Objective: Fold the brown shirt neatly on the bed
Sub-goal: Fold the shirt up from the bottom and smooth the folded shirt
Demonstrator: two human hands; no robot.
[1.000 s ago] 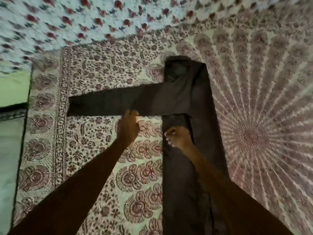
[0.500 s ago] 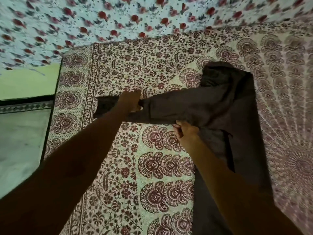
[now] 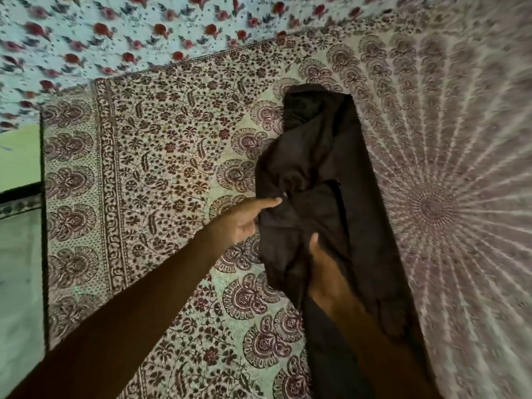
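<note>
The brown shirt [image 3: 322, 156] lies lengthwise on the patterned bedspread [image 3: 178, 156], folded into a long narrow strip. Its left sleeve is turned in and hangs down over the body in loose folds. My left hand [image 3: 244, 223] is at the shirt's left edge, fingers extended, with the sleeve fabric against its fingertips. My right hand [image 3: 319, 266] lies on the lower part of the folded-in sleeve, thumb up, with cloth pinched in it. The shirt's lower end runs out of view behind my right forearm.
The bed's left edge [image 3: 43, 226] borders a pale floor [image 3: 20, 283] and a green wall. A rose-print sheet [image 3: 144, 27] covers the far side of the bed. The mandala-patterned part of the bedspread [image 3: 449, 197] extends to the right.
The left sleeve, stretched out to the left before, has been carried across onto the shirt's body. Both hands moved right with it.
</note>
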